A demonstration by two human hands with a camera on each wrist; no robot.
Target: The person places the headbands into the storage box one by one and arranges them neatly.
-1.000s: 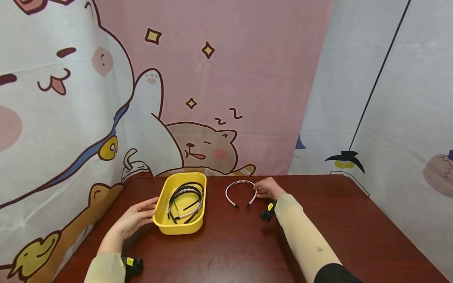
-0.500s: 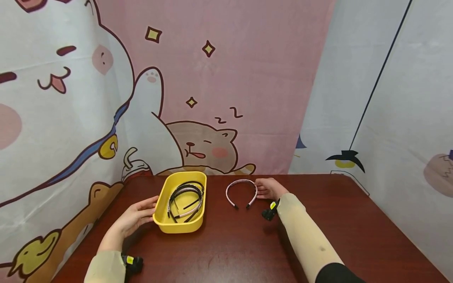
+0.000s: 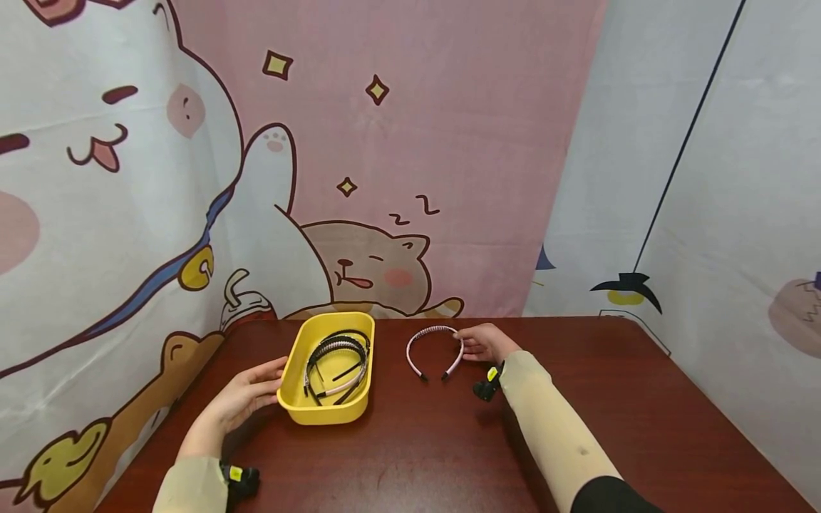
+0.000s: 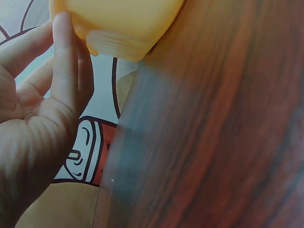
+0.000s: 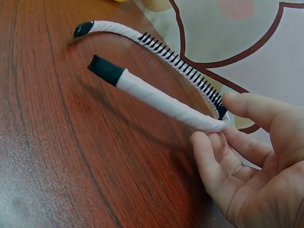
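My right hand [image 3: 487, 343] pinches a pale pink headband [image 5: 161, 101] between thumb and fingers, at the right side of its arch. Black teeth run along the arch, and both tips are black. In the right wrist view its shadow falls on the table beneath it. A yellow plastic bin [image 3: 290, 407] stands to the left and holds several headbands [image 3: 336, 345], black ones and a pale pink one. Beside the bin's left wall is my left hand [image 3: 242, 399], its fairly straight fingertips touching the wall, as the left wrist view [image 4: 61, 35] also shows.
The dark red-brown wooden table [image 3: 423, 449] runs back to a cartoon-printed cloth [image 3: 487, 164] hanging along its far edge. More printed cloth hangs at the left and right sides. A small black camera is strapped at each wrist.
The headband in my right hand has shifted slightly to the left. My left hand and the bin stay in place.
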